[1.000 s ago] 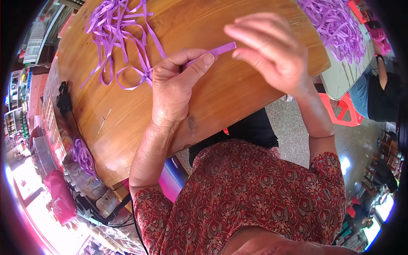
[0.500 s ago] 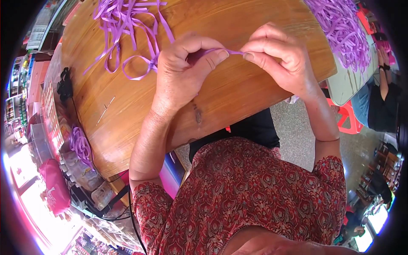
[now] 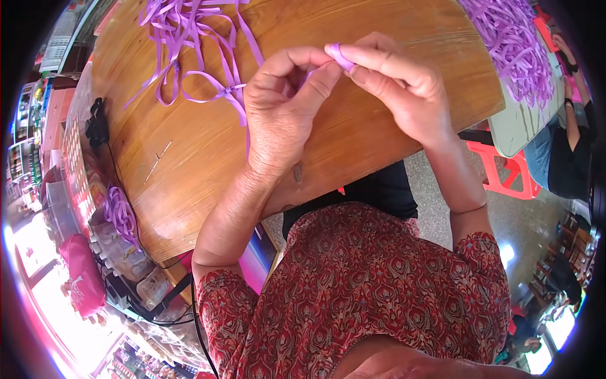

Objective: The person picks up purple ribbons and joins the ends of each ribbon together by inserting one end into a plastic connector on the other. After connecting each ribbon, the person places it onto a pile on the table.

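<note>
Above the wooden table, my left hand (image 3: 284, 104) pinches a purple ribbon (image 3: 341, 58) between thumb and forefinger. My right hand (image 3: 407, 88) meets it fingertip to fingertip, and the ribbon loops around the tip of my right forefinger. Both hands are closed on the ribbon; part of it is hidden inside my left fingers. Left of my left hand, more purple ribbon (image 3: 227, 92) lies in loose loops with a small knot. It runs up to a tangled heap of purple ribbon (image 3: 180, 28) at the table's far left.
A large pile of purple ribbon (image 3: 514, 54) covers a pale table at the right, near a red stool (image 3: 505, 170) and another person's arm (image 3: 573, 123). On the wooden table (image 3: 208, 164) lies a thin metal tool (image 3: 157, 162). A black cable (image 3: 96, 126) hangs along its left edge.
My hands have come closer together, the right moving left. The ribbon stretched between them is now looped over my right forefinger. The loose ribbon by my left wrist has shifted slightly.
</note>
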